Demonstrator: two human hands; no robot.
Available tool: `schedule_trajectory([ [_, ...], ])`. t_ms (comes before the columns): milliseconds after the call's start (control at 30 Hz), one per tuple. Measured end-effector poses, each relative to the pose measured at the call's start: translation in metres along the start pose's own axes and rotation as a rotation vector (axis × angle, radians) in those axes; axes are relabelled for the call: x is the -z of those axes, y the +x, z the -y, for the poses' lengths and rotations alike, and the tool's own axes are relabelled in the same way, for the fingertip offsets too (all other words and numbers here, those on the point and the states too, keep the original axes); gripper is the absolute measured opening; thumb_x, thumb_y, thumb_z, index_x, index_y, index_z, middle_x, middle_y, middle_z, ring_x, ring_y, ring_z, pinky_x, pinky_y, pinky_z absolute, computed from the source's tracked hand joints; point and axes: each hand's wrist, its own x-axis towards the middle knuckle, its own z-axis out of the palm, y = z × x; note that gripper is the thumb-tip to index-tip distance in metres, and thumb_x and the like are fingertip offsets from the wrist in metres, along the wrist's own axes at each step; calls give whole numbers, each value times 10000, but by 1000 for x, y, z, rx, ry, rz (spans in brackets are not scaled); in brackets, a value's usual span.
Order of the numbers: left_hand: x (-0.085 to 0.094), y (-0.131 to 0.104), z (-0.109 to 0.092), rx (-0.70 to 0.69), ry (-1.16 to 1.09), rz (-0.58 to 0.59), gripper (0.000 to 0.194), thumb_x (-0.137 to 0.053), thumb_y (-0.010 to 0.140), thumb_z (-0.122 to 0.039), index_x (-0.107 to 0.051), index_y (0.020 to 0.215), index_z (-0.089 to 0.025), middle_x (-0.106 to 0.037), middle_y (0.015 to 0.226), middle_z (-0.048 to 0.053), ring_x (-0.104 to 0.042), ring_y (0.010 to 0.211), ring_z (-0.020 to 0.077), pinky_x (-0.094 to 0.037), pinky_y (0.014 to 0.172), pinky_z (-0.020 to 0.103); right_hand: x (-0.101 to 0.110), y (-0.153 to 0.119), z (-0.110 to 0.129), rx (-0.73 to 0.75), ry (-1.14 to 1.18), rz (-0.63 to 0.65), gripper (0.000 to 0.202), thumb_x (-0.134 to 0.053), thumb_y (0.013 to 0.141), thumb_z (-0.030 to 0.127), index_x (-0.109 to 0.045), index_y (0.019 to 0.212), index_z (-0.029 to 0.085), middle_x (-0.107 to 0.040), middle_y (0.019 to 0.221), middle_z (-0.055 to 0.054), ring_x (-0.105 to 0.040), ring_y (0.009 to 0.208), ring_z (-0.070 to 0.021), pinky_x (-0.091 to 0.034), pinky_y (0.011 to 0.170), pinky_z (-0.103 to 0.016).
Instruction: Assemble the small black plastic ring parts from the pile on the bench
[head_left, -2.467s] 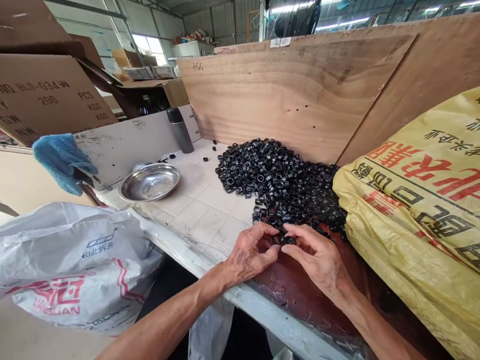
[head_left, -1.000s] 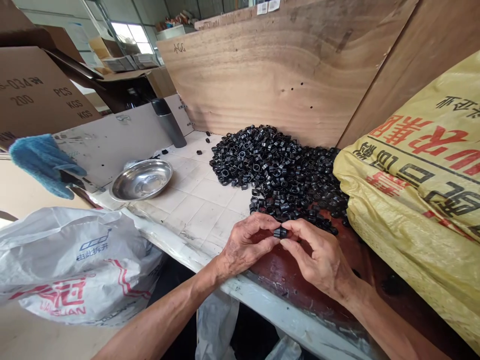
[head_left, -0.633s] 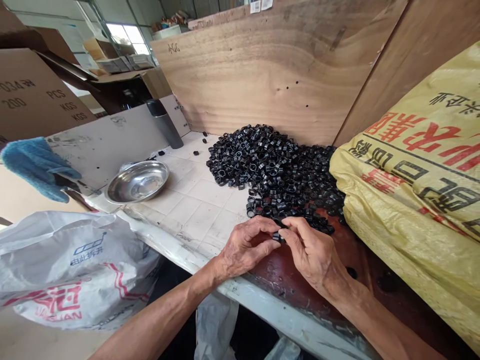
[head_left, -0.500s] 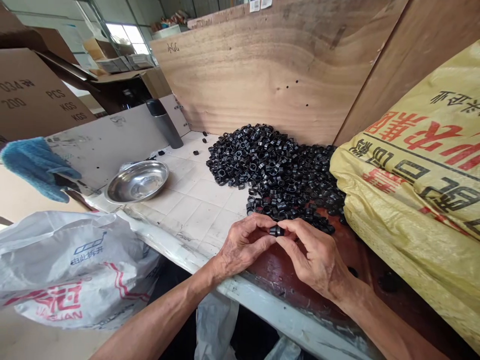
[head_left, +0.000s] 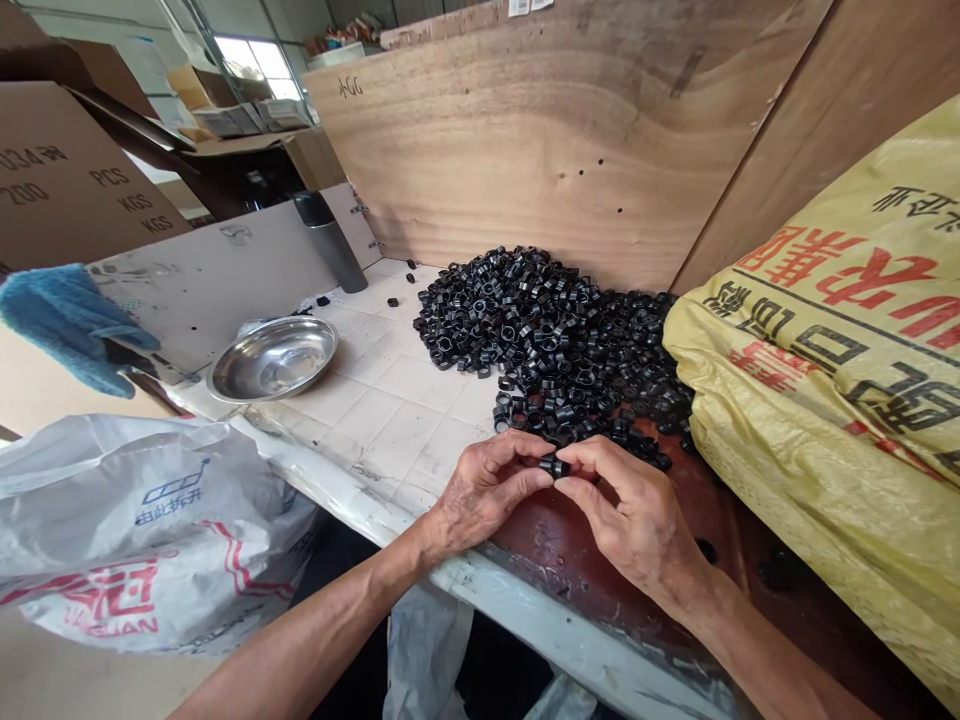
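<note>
Between the fingertips of both hands is a small black ring-like part [head_left: 553, 466], partly covered by the fingers. My left hand [head_left: 487, 490] pinches it from the left with thumb and fingers. From the right, my right hand [head_left: 630, 505] pinches the same part. Both hands are over the front edge of the worktable. Just beyond them lies a large heap of black ring-shaped parts [head_left: 517, 320], spread toward the right. The exact kind of part is too small to make out.
To the left are a steel bowl [head_left: 274, 360] and a dark bottle [head_left: 330, 240] against the side board. A yellow woven sack [head_left: 825, 400] bounds the right; a white bag [head_left: 165, 540] is at lower left. A blue glove [head_left: 67, 320] hangs over the board. A plywood panel [head_left: 540, 140] closes the back.
The hands stay almost in place, still holding the black part, which looks slightly tilted compared with before. The camera view has shifted a little.
</note>
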Motion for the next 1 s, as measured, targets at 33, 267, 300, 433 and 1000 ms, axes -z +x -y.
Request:
schedule_trajectory([
  [33, 0, 0, -2, 60, -51, 6, 228, -716, 895, -320, -731, 1066, -170, -733, 1032, 75, -688, 976, 208, -556, 908, 337, 0, 1, 0, 32, 8, -6, 137, -567, 944, 140, -656, 1013, 219, -694, 920, -40, -680, 833, -171, -563, 781, -279],
  [267, -3, 1, -3, 106, -158, -9, 240, -762, 852, -346, -736, 1008, -166, -717, 1028, 72, -674, 967, 205, -546, 905, 330, -2, 0, 1, -97, 97, -50, 68, -647, 937, 271, -706, 947, 238, -698, 949, -47, -688, 804, -171, -582, 696, -268],
  [300, -3, 1, -2, 81, -129, -21, 226, -767, 848, -333, -735, 1003, -171, -716, 1029, 69, -668, 969, 201, -541, 910, 327, -3, -1, 0, -153, 111, -67, 62, -661, 929, 286, -697, 948, 239, -705, 927, -39, -694, 795, -170, -584, 691, -263],
  [433, -3, 2, 0, 70, -105, -25, 207, -772, 842, -293, -732, 1011, -182, -721, 1044, 61, -663, 974, 196, -529, 916, 318, -6, -5, -3, -259, 136, -92, 175, -688, 887, 257, -639, 1054, 247, -734, 934, -24, -719, 831, -185, -605, 753, -285],
  [1000, -2, 1, 11, -206, 93, -2, 192, -697, 918, -246, -698, 1100, -184, -708, 1093, 82, -681, 1017, 187, -546, 962, 347, -8, -7, -5, -85, -74, -19, 108, -539, 1012, 288, -613, 1057, 224, -697, 774, -12, -688, 673, -151, -546, 677, -249],
])
